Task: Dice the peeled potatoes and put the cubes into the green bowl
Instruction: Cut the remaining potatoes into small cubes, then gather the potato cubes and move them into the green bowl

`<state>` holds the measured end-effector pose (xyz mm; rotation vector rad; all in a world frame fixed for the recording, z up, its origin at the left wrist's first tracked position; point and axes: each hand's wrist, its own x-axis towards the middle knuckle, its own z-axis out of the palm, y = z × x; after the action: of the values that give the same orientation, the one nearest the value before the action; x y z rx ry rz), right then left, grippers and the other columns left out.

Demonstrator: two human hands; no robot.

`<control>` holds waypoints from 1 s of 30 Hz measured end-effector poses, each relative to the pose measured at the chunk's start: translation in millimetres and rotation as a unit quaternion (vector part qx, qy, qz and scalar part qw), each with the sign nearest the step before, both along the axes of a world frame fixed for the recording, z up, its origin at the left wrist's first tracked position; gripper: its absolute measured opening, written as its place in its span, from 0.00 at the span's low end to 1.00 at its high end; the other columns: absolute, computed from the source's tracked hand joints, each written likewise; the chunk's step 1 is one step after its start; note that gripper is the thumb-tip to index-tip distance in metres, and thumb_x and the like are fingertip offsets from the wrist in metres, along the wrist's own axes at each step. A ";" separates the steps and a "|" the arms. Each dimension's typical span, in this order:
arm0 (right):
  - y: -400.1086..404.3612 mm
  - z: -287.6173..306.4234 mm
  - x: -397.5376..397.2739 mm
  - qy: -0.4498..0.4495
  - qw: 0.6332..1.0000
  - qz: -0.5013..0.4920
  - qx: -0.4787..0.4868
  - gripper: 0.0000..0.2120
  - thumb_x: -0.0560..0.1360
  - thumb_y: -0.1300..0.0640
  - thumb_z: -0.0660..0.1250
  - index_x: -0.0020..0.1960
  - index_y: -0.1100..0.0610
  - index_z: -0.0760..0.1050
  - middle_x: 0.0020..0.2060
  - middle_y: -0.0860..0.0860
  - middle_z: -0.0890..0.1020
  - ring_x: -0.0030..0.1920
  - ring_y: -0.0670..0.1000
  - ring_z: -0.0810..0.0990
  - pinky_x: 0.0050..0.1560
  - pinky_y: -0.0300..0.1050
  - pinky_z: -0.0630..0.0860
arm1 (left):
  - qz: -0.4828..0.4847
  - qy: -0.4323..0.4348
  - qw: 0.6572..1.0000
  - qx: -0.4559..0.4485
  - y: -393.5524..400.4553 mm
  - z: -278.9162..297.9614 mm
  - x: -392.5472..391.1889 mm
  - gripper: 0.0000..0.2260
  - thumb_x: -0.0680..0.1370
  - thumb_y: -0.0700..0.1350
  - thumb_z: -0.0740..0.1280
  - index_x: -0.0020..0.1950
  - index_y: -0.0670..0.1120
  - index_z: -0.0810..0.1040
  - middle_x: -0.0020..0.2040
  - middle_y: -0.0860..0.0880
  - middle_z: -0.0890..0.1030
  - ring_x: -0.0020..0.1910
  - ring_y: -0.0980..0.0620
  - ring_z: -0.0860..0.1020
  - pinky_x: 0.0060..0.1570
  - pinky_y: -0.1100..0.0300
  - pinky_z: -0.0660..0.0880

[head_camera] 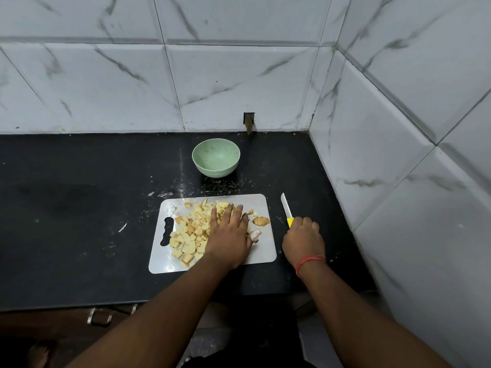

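We look down on a black countertop (79, 208) set into a corner of white marbled wall tiles (106, 83). Near its front edge lies a pale grey cutting board (261, 251) with a handle slot on its left side. Behind the board, near the back wall and well apart from it, the green bowl (216, 158) stands upright and, as far as we can see, has nothing in it yet.

Our left hand (229, 235) lies flat on the board, fingers straight and spread, resting on a heap of yellow potato cubes (187, 235) that covers the board's left and middle. Our right hand (304, 239) is off the board to the right, fingers curled round the yellow handle of a small white-bladed knife (285, 207), whose blade lies on the counter pointing away from us.

Just right of the left hand's fingertips sits a small uncut potato end (261, 221), with a pale scrap (255, 234) beside it.

We judge the dicing nearly done and gathering begun. To do it well, we would sweep the cubes into one tight pile, keep them from spilling over the board's edge, and bring the bowl close before transferring.
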<state>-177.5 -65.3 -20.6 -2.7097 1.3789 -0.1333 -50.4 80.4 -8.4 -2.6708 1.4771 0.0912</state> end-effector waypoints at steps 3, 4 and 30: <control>0.2 1.4 -0.4 0.019 1.000 -0.007 -0.010 0.14 0.76 0.55 0.61 0.59 0.58 0.74 0.54 0.55 0.77 0.55 0.55 0.74 0.51 0.47 0.75 | 0.008 0.002 1.000 -0.006 2.1 2.2 1.2 0.29 0.85 0.57 0.49 0.83 0.46 0.56 0.84 0.45 0.52 0.83 0.43 0.45 0.78 0.34 0.39; -0.2 1.9 -0.7 0.023 1.000 -0.011 -0.014 0.14 0.76 0.54 0.62 0.59 0.58 0.74 0.54 0.55 0.77 0.55 0.55 0.74 0.51 0.48 0.75 | 0.012 0.005 1.000 -0.006 2.7 2.9 1.8 0.29 0.85 0.57 0.49 0.83 0.46 0.55 0.84 0.45 0.52 0.83 0.43 0.45 0.78 0.34 0.38; 46.2 18.9 60.4 0.004 0.961 0.275 0.025 0.33 0.81 0.38 0.47 0.80 0.51 0.43 0.79 0.49 0.42 0.79 0.51 0.42 0.77 0.60 0.48 | 0.097 0.036 0.993 -0.055 64.9 -11.3 49.7 0.35 0.78 0.63 0.32 0.83 0.50 0.37 0.84 0.45 0.37 0.82 0.43 0.34 0.78 0.36 0.37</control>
<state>-117.0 -19.1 -1.7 -2.9266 0.5730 -0.0411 -0.7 145.3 -19.7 -2.9236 1.2724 0.1222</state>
